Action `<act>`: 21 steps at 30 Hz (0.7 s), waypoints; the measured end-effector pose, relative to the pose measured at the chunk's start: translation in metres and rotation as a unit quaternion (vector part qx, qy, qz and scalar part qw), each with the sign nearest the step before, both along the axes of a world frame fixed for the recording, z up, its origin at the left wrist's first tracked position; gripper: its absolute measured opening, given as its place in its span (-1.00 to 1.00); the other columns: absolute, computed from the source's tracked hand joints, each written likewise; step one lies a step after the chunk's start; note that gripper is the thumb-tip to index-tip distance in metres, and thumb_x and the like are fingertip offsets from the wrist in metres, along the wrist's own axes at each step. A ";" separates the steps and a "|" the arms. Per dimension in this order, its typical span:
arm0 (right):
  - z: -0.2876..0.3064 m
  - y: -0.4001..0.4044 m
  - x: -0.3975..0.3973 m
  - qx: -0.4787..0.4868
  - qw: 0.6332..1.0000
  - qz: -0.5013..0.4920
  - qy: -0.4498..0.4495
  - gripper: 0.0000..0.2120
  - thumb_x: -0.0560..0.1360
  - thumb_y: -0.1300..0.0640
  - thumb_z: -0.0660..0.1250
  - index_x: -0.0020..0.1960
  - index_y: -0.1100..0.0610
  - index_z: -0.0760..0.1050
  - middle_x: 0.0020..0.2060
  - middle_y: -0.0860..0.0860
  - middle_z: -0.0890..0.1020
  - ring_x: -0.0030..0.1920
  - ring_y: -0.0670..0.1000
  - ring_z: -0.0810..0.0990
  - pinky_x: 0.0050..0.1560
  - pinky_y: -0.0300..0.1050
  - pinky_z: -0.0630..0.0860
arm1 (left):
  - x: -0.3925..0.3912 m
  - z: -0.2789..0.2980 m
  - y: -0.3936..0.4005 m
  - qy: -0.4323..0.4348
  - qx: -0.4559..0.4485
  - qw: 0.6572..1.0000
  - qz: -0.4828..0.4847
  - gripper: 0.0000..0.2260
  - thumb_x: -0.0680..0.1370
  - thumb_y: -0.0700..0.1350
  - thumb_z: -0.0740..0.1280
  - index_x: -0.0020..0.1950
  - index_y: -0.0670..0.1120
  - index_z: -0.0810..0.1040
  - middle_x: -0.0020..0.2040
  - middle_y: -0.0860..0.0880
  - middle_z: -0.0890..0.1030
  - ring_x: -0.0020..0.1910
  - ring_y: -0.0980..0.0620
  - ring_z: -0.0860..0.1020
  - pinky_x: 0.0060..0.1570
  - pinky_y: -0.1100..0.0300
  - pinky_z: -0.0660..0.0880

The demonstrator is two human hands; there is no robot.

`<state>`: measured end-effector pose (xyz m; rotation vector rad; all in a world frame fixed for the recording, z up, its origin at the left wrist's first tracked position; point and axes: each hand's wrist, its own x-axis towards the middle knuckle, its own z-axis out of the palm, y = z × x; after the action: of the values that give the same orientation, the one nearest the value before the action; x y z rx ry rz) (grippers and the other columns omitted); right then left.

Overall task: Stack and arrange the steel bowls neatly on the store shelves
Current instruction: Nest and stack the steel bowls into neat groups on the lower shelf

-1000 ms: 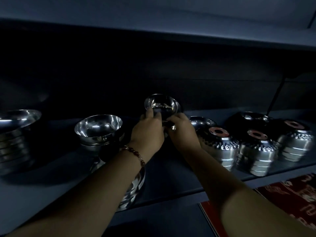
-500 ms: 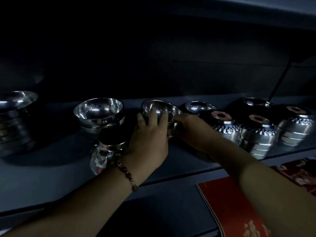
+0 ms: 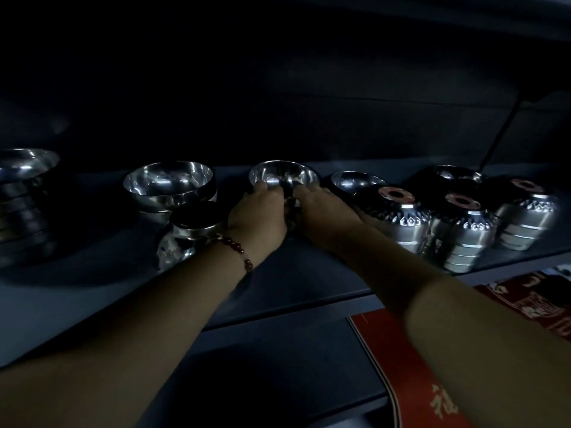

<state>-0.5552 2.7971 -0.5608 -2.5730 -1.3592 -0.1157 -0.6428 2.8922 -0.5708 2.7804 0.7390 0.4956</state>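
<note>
While both hands, left hand (image 3: 258,216) and right hand (image 3: 324,213), curl round the slick, light steel bowl (image 3: 283,178), I grip below its rim.

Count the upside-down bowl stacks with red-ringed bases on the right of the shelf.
3. Near-left stack, front-middle stack, far-right stack. A dark shape behind them may hide another; too dim to tell.

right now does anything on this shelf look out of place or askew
Yes. One small steel bowl lies tipped on its side at the shelf's front, below the upright bowl stack, while the others stand upright or sit upside down in stacks. Both hands hold the middle bowl.
</note>
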 end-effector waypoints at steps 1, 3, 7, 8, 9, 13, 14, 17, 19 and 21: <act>0.003 -0.003 0.001 -0.015 1.000 0.000 -0.014 -0.61 0.64 -0.01 0.17 0.39 0.16 0.34 0.33 0.17 0.44 0.29 0.18 0.46 0.20 -0.03 0.35 | -0.002 0.000 0.003 -0.012 -0.010 1.000 -0.023 -0.72 0.57 -0.18 0.32 0.29 -0.09 0.47 0.34 -0.12 0.41 0.19 -0.18 0.52 0.07 -0.03 0.54; 0.008 -0.009 0.001 -0.024 0.999 0.002 -0.024 -0.60 0.63 -0.06 0.18 0.38 0.14 0.36 0.30 0.15 0.47 0.24 0.17 0.50 0.11 -0.06 0.34 | -0.007 0.000 0.007 -0.031 -0.018 0.997 -0.069 -0.72 0.58 -0.13 0.34 0.29 -0.07 0.48 0.32 -0.08 0.44 0.17 -0.13 0.54 0.08 -0.01 0.53; -0.001 -0.014 -0.002 -0.038 0.999 0.016 -0.028 -0.60 0.63 -0.04 0.20 0.38 0.13 0.33 0.34 0.15 0.38 0.34 0.20 0.39 0.25 0.04 0.37 | -0.010 -0.009 0.005 -0.008 0.071 0.995 -0.077 -0.51 0.60 -0.06 0.31 0.49 -0.05 0.26 0.45 -0.08 0.35 0.27 -0.15 0.49 0.09 -0.02 0.54; -0.004 -0.014 -0.003 -0.022 0.999 0.012 -0.026 -0.58 0.63 -0.03 0.20 0.40 0.15 0.30 0.36 0.16 0.36 0.37 0.21 0.36 0.29 0.07 0.36 | -0.008 -0.013 0.004 0.004 0.107 0.992 -0.062 -0.44 0.60 -0.05 0.31 0.54 -0.06 0.16 0.51 -0.10 0.28 0.36 -0.19 0.42 0.16 -0.04 0.51; -0.007 -0.014 -0.003 -0.016 0.999 0.009 -0.027 -0.55 0.63 -0.02 0.20 0.42 0.16 0.26 0.38 0.17 0.34 0.40 0.22 0.33 0.34 0.09 0.33 | -0.008 -0.015 0.003 0.016 0.138 0.989 -0.047 -0.38 0.60 -0.03 0.30 0.57 -0.06 0.07 0.55 -0.12 0.20 0.44 -0.22 0.33 0.26 -0.06 0.46; -0.013 -0.016 -0.001 -0.031 0.999 -0.013 -0.041 -0.34 0.58 -0.09 0.23 0.56 0.11 0.05 0.52 0.17 0.16 0.53 0.31 0.11 0.46 0.20 0.24 | -0.022 -0.012 -0.006 0.027 0.208 0.977 -0.041 -0.31 0.63 0.06 0.23 0.61 -0.07 -0.09 0.61 -0.18 0.00 0.57 -0.23 0.08 0.50 -0.13 0.14; -0.016 -0.018 -0.001 -0.035 0.997 -0.011 -0.062 -0.28 0.56 -0.13 0.22 0.57 0.10 -0.01 0.54 0.17 0.11 0.55 0.30 0.06 0.48 0.22 0.20 | -0.029 -0.012 -0.008 0.022 0.219 0.974 -0.047 -0.31 0.63 0.09 0.21 0.61 -0.07 -0.10 0.62 -0.18 -0.01 0.58 -0.22 0.05 0.52 -0.13 0.08; -0.017 -0.024 -0.018 -0.039 0.993 0.013 -0.114 -0.22 0.56 -0.19 0.19 0.60 0.07 -0.11 0.58 0.19 -0.01 0.57 0.30 -0.07 0.52 0.25 0.08 | -0.058 -0.017 -0.009 0.001 0.239 0.969 -0.060 -0.32 0.62 0.13 0.20 0.62 -0.06 -0.03 0.61 -0.19 0.04 0.58 -0.23 0.05 0.52 -0.17 0.03; -0.017 -0.030 -0.038 -0.029 0.992 0.039 -0.117 -0.26 0.60 -0.16 0.17 0.61 0.05 -0.12 0.59 0.17 -0.05 0.57 0.28 -0.11 0.56 0.18 -0.01 | -0.082 -0.023 -0.005 -0.022 0.254 0.965 -0.056 -0.31 0.57 0.14 0.27 0.60 -0.08 0.11 0.58 -0.22 0.16 0.56 -0.26 0.14 0.50 -0.22 0.09; -0.019 -0.034 -0.061 -0.004 0.991 0.072 -0.114 -0.27 0.60 -0.16 0.17 0.61 0.03 -0.12 0.60 0.14 -0.05 0.58 0.24 -0.11 0.55 0.10 -0.06 | -0.105 -0.033 0.001 -0.047 0.250 0.966 -0.045 -0.30 0.52 0.14 0.32 0.58 -0.10 0.20 0.56 -0.24 0.23 0.54 -0.27 0.19 0.47 -0.25 0.16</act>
<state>-0.6164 2.7634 -0.5793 -2.5193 -1.6232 -0.3897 -0.7475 2.8934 -0.6043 3.1987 0.5162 0.8984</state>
